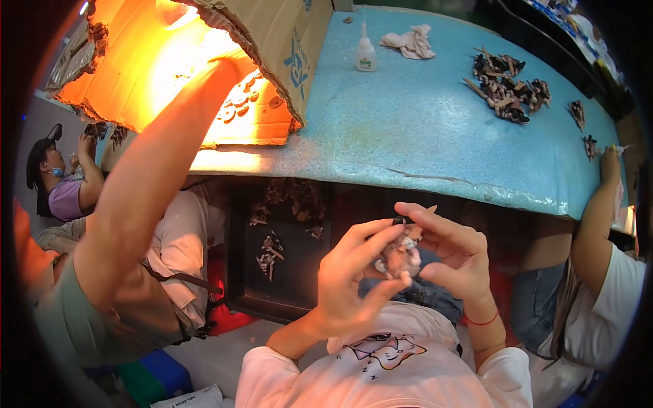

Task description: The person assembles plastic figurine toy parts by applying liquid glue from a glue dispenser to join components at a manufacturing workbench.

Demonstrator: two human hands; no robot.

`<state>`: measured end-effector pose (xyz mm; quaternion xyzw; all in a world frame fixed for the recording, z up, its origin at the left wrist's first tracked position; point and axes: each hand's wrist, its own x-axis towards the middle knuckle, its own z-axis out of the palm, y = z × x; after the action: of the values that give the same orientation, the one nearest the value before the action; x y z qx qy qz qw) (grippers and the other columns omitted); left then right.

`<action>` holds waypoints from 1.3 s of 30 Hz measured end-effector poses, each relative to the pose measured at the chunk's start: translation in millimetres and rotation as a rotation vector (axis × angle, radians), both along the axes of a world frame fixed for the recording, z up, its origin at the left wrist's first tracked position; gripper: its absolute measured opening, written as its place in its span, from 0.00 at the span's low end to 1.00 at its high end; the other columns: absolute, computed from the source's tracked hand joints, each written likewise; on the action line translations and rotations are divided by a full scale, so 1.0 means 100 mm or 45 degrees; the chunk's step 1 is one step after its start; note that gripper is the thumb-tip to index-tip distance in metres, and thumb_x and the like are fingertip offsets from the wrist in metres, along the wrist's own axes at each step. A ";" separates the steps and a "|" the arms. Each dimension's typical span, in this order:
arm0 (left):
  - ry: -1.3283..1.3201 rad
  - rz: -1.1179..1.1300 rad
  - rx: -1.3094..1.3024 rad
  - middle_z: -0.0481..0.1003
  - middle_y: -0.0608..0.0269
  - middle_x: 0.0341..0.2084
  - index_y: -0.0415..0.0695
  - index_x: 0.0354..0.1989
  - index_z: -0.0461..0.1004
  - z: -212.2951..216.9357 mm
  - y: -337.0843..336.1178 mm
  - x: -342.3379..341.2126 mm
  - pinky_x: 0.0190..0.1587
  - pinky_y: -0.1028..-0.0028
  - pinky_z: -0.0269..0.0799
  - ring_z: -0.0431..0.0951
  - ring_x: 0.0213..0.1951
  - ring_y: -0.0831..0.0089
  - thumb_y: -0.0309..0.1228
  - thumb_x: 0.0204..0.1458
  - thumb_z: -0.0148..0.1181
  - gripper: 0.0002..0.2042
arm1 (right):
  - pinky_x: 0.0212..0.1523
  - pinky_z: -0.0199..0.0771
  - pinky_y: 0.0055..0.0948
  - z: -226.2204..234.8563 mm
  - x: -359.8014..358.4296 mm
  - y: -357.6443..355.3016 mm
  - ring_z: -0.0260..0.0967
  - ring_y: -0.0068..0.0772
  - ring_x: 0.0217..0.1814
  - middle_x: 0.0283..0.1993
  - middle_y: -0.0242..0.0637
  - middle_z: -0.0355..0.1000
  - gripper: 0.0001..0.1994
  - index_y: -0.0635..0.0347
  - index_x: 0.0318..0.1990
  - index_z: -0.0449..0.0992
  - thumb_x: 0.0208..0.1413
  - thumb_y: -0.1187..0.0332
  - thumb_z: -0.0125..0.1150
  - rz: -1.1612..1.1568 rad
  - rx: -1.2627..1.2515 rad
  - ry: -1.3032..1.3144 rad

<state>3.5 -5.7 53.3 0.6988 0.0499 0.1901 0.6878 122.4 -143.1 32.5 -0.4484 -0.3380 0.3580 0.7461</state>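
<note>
Just below and right of the frame's centre, a small figurine (400, 258) lies between both hands, its long axis roughly upright. The left hand's (348, 272) grip pinches its left side; the right hand (462, 255) curls equally near, whether pinching I cannot tell.

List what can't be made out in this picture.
Head view throughout:
Small figure: details blurred, partly covered by the left hand.
End of co-worker's arm: washed out by glare inside the cardboard box.
Dark tray: far end hidden beneath the table.
Bottle: label too small to read.
</note>
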 end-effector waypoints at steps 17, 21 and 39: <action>0.135 -0.689 -2.199 0.63 0.44 0.48 0.35 0.55 0.57 -0.31 -0.11 -0.06 0.39 0.57 0.75 0.69 0.43 0.53 0.47 0.57 0.39 0.27 | 0.44 0.72 0.32 0.15 -0.08 0.00 0.70 0.42 0.47 0.45 0.47 0.72 0.20 0.67 0.39 0.74 0.32 0.75 0.68 -0.399 -0.151 -0.664; 0.240 -0.698 -2.055 0.63 0.45 0.46 0.36 0.54 0.58 -0.33 -0.12 -0.07 0.36 0.55 0.75 0.69 0.43 0.51 0.48 0.57 0.39 0.26 | 0.43 0.72 0.33 0.20 -0.08 -0.04 0.70 0.45 0.47 0.44 0.48 0.72 0.19 0.68 0.37 0.74 0.32 0.74 0.68 -0.451 -0.189 -0.858; 0.118 -0.751 -2.111 0.68 0.42 0.42 0.30 0.51 0.59 -0.42 -0.15 -0.06 0.22 0.73 0.69 0.71 0.34 0.58 0.44 0.55 0.47 0.27 | 0.45 0.71 0.35 0.24 -0.07 -0.06 0.69 0.49 0.49 0.41 0.49 0.72 0.19 0.69 0.37 0.74 0.31 0.75 0.68 -0.360 -0.175 -0.862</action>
<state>-2.7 -20.8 11.2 -0.0339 0.0170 -0.1212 0.9919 115.2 -148.8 56.2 -0.6325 -0.4754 0.1047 0.6024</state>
